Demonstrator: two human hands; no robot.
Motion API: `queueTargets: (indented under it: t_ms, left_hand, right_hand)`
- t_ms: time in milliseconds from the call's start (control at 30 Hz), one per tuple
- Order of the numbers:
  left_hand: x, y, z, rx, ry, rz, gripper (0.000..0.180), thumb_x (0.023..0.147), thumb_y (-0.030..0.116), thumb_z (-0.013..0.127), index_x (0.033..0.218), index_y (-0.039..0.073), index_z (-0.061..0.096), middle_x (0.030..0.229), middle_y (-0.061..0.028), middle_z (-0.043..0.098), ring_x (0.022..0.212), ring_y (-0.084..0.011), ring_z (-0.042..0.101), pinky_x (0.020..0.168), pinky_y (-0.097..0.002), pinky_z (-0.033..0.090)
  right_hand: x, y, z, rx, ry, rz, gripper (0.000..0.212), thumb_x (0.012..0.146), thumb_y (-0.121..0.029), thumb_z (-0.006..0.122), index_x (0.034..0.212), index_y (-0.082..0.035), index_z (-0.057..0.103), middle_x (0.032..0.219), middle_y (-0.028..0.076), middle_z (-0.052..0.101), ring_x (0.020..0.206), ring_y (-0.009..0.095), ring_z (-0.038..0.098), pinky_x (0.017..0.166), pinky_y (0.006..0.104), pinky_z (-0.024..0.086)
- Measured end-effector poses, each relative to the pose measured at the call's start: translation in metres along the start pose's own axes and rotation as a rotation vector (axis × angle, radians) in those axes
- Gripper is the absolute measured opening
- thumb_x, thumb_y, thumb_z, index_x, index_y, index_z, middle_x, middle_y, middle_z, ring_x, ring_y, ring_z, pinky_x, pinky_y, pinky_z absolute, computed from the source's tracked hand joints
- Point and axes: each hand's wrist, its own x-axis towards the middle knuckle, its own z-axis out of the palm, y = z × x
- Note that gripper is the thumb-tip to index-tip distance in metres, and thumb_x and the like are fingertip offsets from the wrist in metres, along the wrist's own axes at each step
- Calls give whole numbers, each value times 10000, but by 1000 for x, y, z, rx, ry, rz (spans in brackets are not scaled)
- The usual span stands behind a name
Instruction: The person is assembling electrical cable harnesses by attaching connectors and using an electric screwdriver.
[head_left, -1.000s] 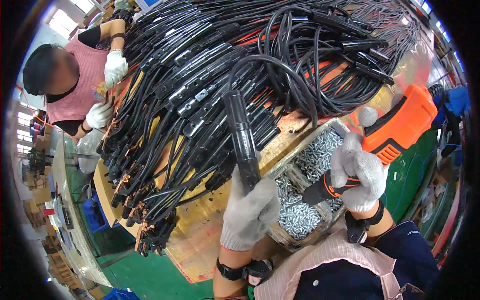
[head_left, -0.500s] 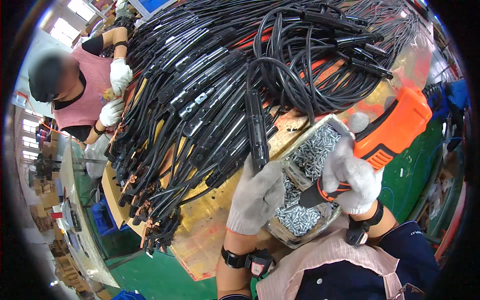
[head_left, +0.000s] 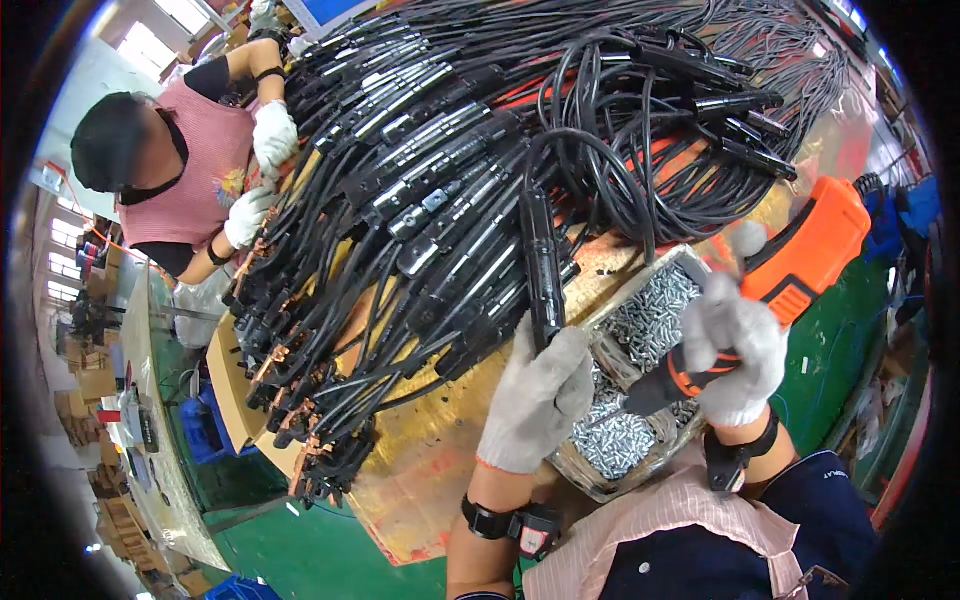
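My left hand (head_left: pixel 538 400), in a whitish work glove, is closed round the lower end of a black tubular handle (head_left: pixel 541 255). A thick black cable loops from the handle's upper end. My right hand (head_left: pixel 738 355), also gloved, grips an orange and black power screwdriver (head_left: pixel 812 250). Its dark nose (head_left: pixel 655 388) points down and left over a bin of small silver screws (head_left: pixel 612 440). The tip is hard to make out against the screws. The fingers of the right hand are partly blurred.
Many black cables with handles (head_left: pixel 430 215) lie heaped across the worktable (head_left: pixel 415 500), with copper ends (head_left: pixel 300 440) at its left edge. A second compartment of screws (head_left: pixel 655 310) lies behind the first. Across the table, a co-worker's gloved hands (head_left: pixel 262 170) are at the cables.
The view has shifted slightly, so the scene sits a little further right and lower. Both my hands keep their grips, with little movement relative to the bin.
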Motion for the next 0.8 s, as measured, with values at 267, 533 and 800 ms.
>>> queueTargets:
  t_ms: [267,533,800]
  left_hand:
    - [-3,-4,-5,-139,23,-137,534,909,659,397,1069,152,458,637,1,521,461,-98,459,424,-201,373]
    - [-1,-6,-4,-116,13,23,663,855,753,328,1124,159,452,585,15,422,368,-78,364,351,-200,314]
    - [4,-9,-2,-27,24,52,722,831,774,315,1167,143,419,590,3,446,406,-88,422,360,-194,341]
  right_hand:
    - [39,-6,-9,194,67,-92,338,865,-103,584,1169,22,504,702,17,435,610,97,411,532,244,392]
    - [56,-1,17,276,18,-99,507,879,-71,558,1349,13,386,722,5,417,640,86,411,566,234,418]
    - [59,17,9,247,33,-70,189,855,-56,574,1033,-7,529,770,34,481,680,114,465,579,253,453]
